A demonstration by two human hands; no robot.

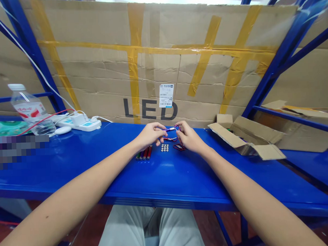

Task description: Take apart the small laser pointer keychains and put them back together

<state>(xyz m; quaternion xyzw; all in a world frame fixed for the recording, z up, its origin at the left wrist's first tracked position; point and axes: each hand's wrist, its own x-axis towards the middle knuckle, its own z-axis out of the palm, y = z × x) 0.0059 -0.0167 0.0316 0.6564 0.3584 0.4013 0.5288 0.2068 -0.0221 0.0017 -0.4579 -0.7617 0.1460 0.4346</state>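
slim purple tube [168,130], glossy, silver at right

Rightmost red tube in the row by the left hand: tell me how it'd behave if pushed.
The red tube looks round, so a sideways push would probably roll it over the smooth blue table. Its straight, shiny body suggests it is stiff and perhaps slippery.

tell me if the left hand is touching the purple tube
Touching: the head view shows the left hand holding one end of the purple tube in its fingers.
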